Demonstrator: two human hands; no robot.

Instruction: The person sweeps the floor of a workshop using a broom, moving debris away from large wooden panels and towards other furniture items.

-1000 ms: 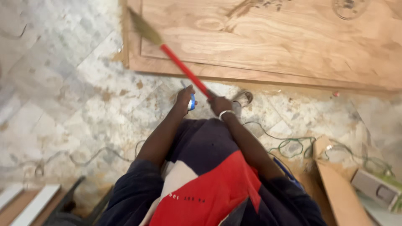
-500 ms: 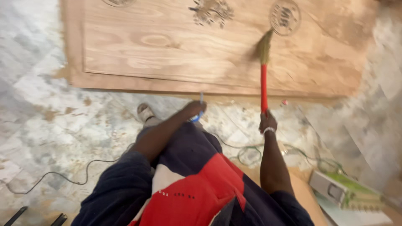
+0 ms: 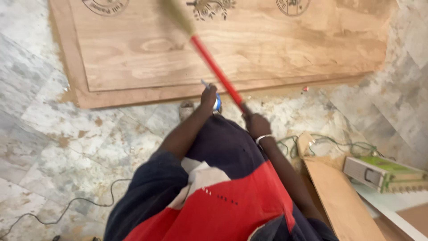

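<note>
My right hand grips the lower end of a broom's red handle. The handle slants up and left to the blurred straw bristles, which hang over a large plywood board lying on the floor. A bracelet circles my right wrist. My left hand is shut on a small blue and white object, just left of the handle, above the board's near edge. Dark engraved ornaments show along the board's far side.
The marble tile floor carries sawdust patches. A black cable runs at the lower left, green wires lie at the right. A green and grey power tool and a narrow wood piece sit at the lower right.
The broom has swung back to the left: half a second ago it stood upright over the board's right part, now it slants up-left. My right hand moved left with it.
</note>
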